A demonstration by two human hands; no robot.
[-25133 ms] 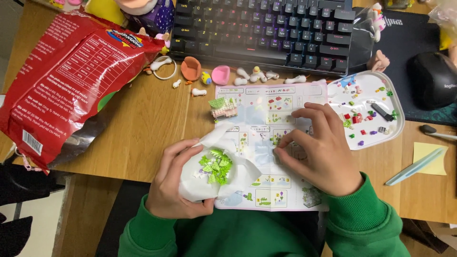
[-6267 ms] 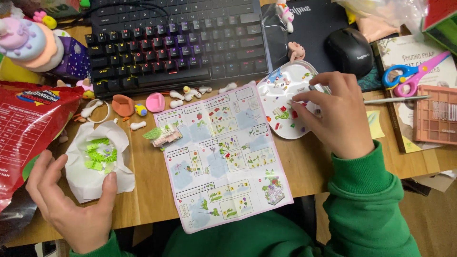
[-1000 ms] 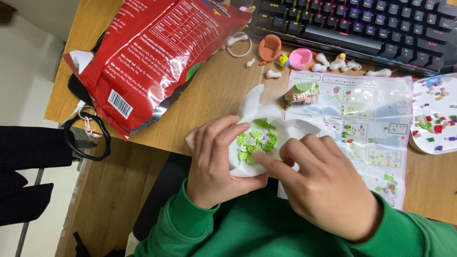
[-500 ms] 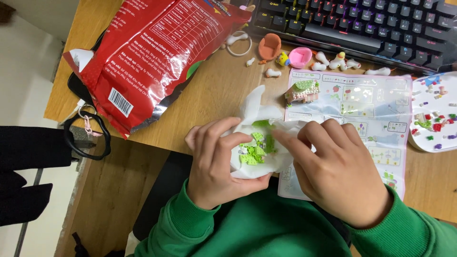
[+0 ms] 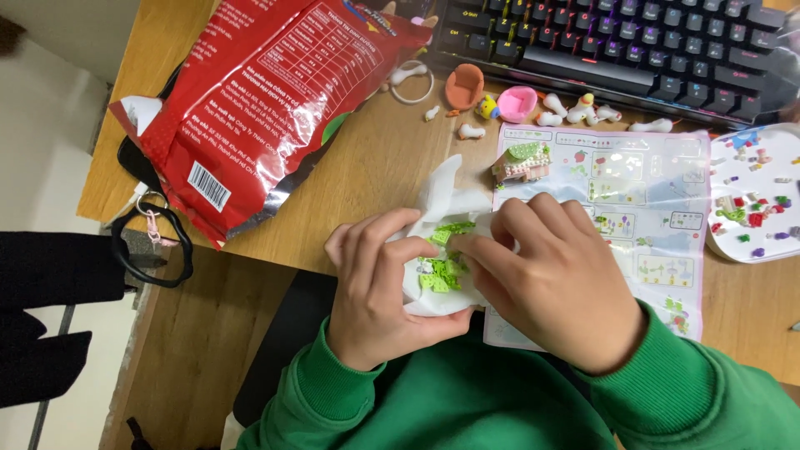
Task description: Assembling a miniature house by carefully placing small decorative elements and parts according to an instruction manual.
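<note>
**Both hands at a white pouch of green bricks**

We see our left hand (image 5: 379, 292) cupped around a crumpled white pouch (image 5: 446, 212) at the near edge of the wooden bench (image 5: 367, 158), its fingers curled over the pouch's left side and the thumb tucked beneath. Inside the open pouch lies a small heap of light green bricks (image 5: 442, 258). Our right hand (image 5: 554, 279) rests against the pouch from the right, with its fingers pressed together and the fingertips down among the green bricks; whether they actually pinch a brick we cannot tell, since the fingers hide the contact. Both wrists come out of green sleeves (image 5: 467, 400).

The pouch partly overlaps the left edge of a printed instruction sheet (image 5: 642, 208), which lies flat on the bench under our right hand. On the sheet's upper left corner stands a small half-built model (image 5: 521, 161) in pink and green. Just beyond the sheet, a row of tiny pieces lies in front of a black keyboard (image 5: 633, 42): an orange cup (image 5: 464, 85), a pink cup (image 5: 517, 102) and several small white bits (image 5: 583, 112). At the right edge a white tray (image 5: 750, 237) holds scattered coloured bricks.

To the left a large red snack bag (image 5: 267, 100) lies across the bench, well apart from the pouch. A black loop with a key ring (image 5: 150, 246) hangs off the bench's left end.
</note>
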